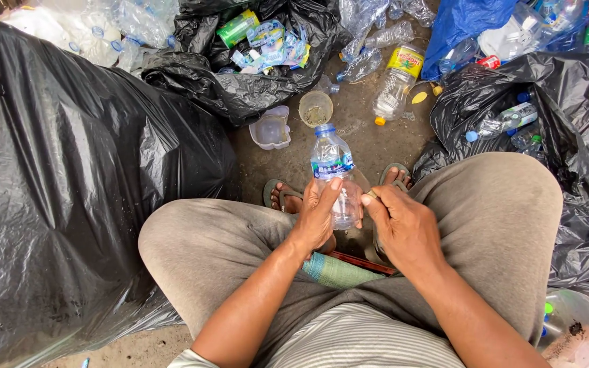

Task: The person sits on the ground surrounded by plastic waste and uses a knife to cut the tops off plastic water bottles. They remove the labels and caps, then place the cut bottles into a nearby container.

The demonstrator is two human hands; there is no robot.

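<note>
Your left hand [318, 215] is wrapped around the bottle [334, 178], thumb up along its label [330, 165] and fingers closed on the lower body. The bottle is clear plastic with a blue cap [325, 129], held between your knees over the ground, just above your sandalled feet [288, 199]. Its long axis runs away from you, cap at the far end and base toward your lap, tilted only slightly to the left.

Your right hand [403, 225] sits just to the right of the bottle, touching or nearly touching its side. The fingers are curled in, with thumb and forefinger pinched on something small and pale at the bottle's wall; what that is, you can't make out from here. So the bottle lies to the left of your right fingertips and squarely inside your left grip. The left hand carries it, the right only meets its flank at about label height.

Around you: a big black bag [69, 191] on the left, another bag [253, 82] ahead full of plastic, a cup [315, 108] and a clear tub [271, 129] on the ground
</note>
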